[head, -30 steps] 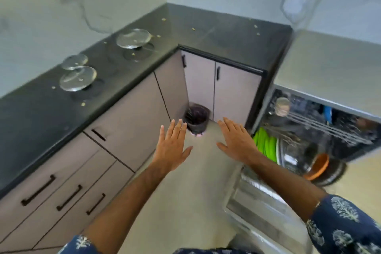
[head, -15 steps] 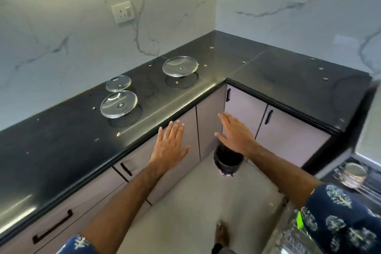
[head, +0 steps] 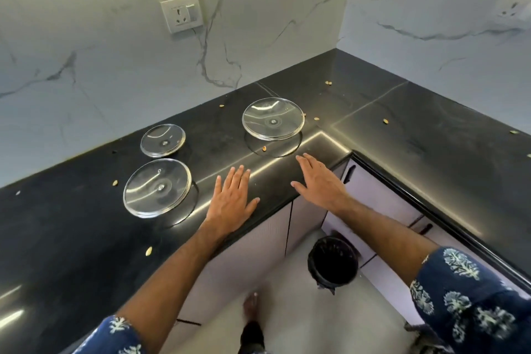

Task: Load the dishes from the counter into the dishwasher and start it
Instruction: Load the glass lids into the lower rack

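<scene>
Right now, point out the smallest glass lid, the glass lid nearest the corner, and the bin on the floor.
smallest glass lid (head: pixel 163 140): head view, centre of the glass by its knob.
glass lid nearest the corner (head: pixel 273 123): head view, centre of the glass.
bin (head: pixel 332 262): head view, dark inside of its opening.

Head view, angled down, near corner counter (head: pixel 388 112)

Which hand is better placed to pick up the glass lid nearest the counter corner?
Right. The right hand is open, its fingertips just short of the corner lid. The left hand, also open, sits nearer the large front lid, so it would have to cross over.
</scene>
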`<state>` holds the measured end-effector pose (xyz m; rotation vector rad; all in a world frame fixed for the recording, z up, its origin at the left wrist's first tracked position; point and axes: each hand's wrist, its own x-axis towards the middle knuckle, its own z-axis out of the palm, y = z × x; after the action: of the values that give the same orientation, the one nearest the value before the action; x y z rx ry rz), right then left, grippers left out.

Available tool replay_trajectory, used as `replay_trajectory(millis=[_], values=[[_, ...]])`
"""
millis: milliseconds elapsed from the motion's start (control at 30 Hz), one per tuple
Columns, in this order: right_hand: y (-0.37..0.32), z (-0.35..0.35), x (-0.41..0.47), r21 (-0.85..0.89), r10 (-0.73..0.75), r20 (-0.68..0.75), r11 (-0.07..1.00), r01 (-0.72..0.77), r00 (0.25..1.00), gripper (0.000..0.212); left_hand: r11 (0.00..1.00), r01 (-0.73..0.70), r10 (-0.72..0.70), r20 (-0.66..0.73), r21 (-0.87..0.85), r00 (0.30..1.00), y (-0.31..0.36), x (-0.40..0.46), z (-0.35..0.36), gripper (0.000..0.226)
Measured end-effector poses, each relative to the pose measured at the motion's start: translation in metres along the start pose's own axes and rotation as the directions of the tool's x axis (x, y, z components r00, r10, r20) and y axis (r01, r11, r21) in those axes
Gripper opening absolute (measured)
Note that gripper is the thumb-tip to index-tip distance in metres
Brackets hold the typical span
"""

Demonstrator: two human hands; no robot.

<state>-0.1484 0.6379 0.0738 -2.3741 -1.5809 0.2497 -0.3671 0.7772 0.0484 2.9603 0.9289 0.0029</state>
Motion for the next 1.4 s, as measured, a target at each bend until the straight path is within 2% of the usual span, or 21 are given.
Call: replay_trajectory(millis=[67, 133, 200, 267, 333, 433, 533, 633, 700, 767, 867, 1033, 1100, 1167, 1200, 1267, 1333, 1400], values=[[0.003, 0.006, 0.034, 0.19, 0.11, 0.004, 0.976, -0.109, 0.994, 0.074, 1.0, -0.025, 0.026, 0.043, -0.018, 0.999, -0.014, 0.033, 0.01, 0.078], [0.004, 0.009, 0.067, 0.412, 0.281, 0.039, 0.87, -0.272, 0.959, 0.07, 0.998, -0.044, 0.046, 0.07, -0.035, 0.996, -0.028, 0.067, 0.02, 0.078], [0.009, 0.012, 0.095, 0.623, 0.444, 0.134, 0.657, -0.424, 0.886, 0.066, 0.998, -0.058, 0.061, 0.104, -0.03, 0.993, -0.04, 0.094, 0.029, 0.078], [0.016, 0.016, 0.122, 0.769, 0.544, 0.264, 0.379, -0.514, 0.797, 0.068, 0.997, -0.08, 0.083, 0.152, -0.024, 0.985, -0.054, 0.121, 0.041, 0.078], [0.024, 0.025, 0.144, 0.844, 0.58, 0.334, 0.167, -0.509, 0.743, 0.07, 0.995, -0.096, 0.098, 0.181, -0.021, 0.978, -0.065, 0.142, 0.057, 0.077], [0.03, 0.038, 0.174, 0.884, 0.587, 0.399, -0.041, -0.466, 0.705, 0.067, 0.993, -0.089, 0.101, 0.149, -0.08, 0.984, -0.072, 0.154, 0.076, 0.079], [0.031, 0.05, 0.199, 0.894, 0.579, 0.436, -0.195, -0.402, 0.689, 0.047, 0.989, -0.123, 0.127, 0.05, -0.081, 0.991, -0.075, 0.153, 0.088, 0.075], [0.029, 0.058, 0.219, 0.889, 0.592, 0.453, -0.351, -0.294, 0.666, 0.02, 0.99, -0.124, 0.128, 0.044, -0.073, 0.991, -0.075, 0.155, 0.089, 0.074], [0.026, 0.061, 0.227, 0.876, 0.581, 0.451, -0.434, -0.211, 0.678, 0.026, 0.99, -0.121, 0.123, 0.037, -0.069, 0.992, -0.075, 0.156, 0.088, 0.073], [0.024, 0.062, 0.231, 0.871, 0.564, 0.429, -0.464, -0.159, 0.706, 0.042, 0.99, -0.125, 0.128, 0.033, -0.072, 0.991, -0.075, 0.156, 0.088, 0.073], [0.02, 0.059, 0.219, 0.871, 0.565, 0.4, -0.48, -0.107, 0.722, 0.046, 0.987, -0.135, 0.137, 0.029, -0.082, 0.99, -0.077, 0.155, 0.09, 0.072], [0.02, 0.06, 0.153, 0.801, 0.53, 0.344, -0.596, 0.052, 0.775, 0.058, 0.984, -0.144, 0.147, 0.019, -0.101, 0.989, -0.077, 0.154, 0.092, 0.071], [0.024, 0.055, 0.116, 0.788, 0.53, 0.318, -0.609, 0.093, 0.786, 0.064, 0.983, -0.151, 0.155, 0.027, -0.106, 0.988, -0.077, 0.154, 0.091, 0.069], [0.026, 0.049, 0.076, 0.806, 0.545, 0.288, -0.582, 0.108, 0.787, 0.07, 0.965, -0.182, 0.191, 0.029, -0.189, 0.981, -0.074, 0.153, 0.089, 0.067], [0.027, 0.047, 0.056, 0.816, 0.557, 0.278, -0.566, 0.113, 0.783, 0.074, 0.933, -0.195, 0.21, 0.02, -0.302, 0.977, -0.071, 0.153, 0.087, 0.066], [0.028, 0.042, 0.009, 0.836, 0.595, 0.253, -0.531, 0.137, 0.763, 0.078, 0.778, -0.215, 0.258, -0.012, -0.591, 0.966, -0.049, 0.151, 0.076, 0.062], [0.024, 0.036, -0.044, 0.849, 0.629, 0.245, -0.507, 0.151, 0.738, 0.076, 0.531, -0.234, 0.321, -0.063, -0.814, 0.945, -0.011, 0.142, 0.061, 0.055], [0.014, 0.034, -0.098, 0.862, 0.656, 0.239, -0.483, 0.155, 0.716, 0.075, 0.252, -0.063, 0.381, 0.039, -0.966, 0.924, 0.034, 0.127, 0.038, 0.052]])
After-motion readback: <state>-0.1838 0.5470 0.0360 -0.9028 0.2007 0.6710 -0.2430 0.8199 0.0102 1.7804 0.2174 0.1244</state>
